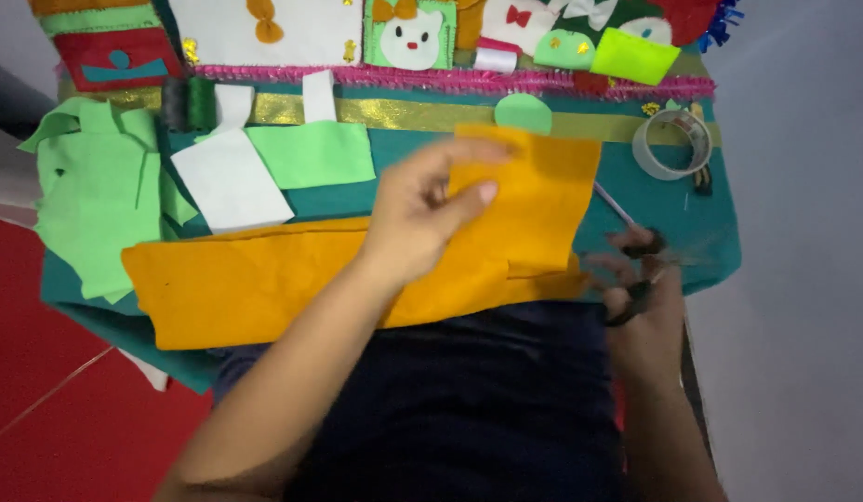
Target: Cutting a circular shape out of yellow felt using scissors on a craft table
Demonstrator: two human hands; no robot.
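The orange felt piece [534, 200] sits just right of the frame's centre, a rough rectangle standing up from the longer orange felt strip [255, 284], whose long axis runs left to right across the middle of the picture. The left hand [422, 218] pinches the piece at its left edge, thumb on the front and fingers curled behind, so the felt spreads rightward from that hand.

The scissors [631, 256] come in from the right: the blades point up and to the left, toward the piece's right edge, with the tips touching or just beside it; motion blur makes it hard to tell which. The right hand [641, 297], at the lower right, is closed through the dark handles. So the piece lies between the two hands, held by the left and met by the tool from the right.

Beyond, on the teal cloth [710, 251], a clear tape roll [671, 144] lies at the upper right, and light green felt cut-outs [97, 195] and a white felt piece [229, 181] lie at the left.
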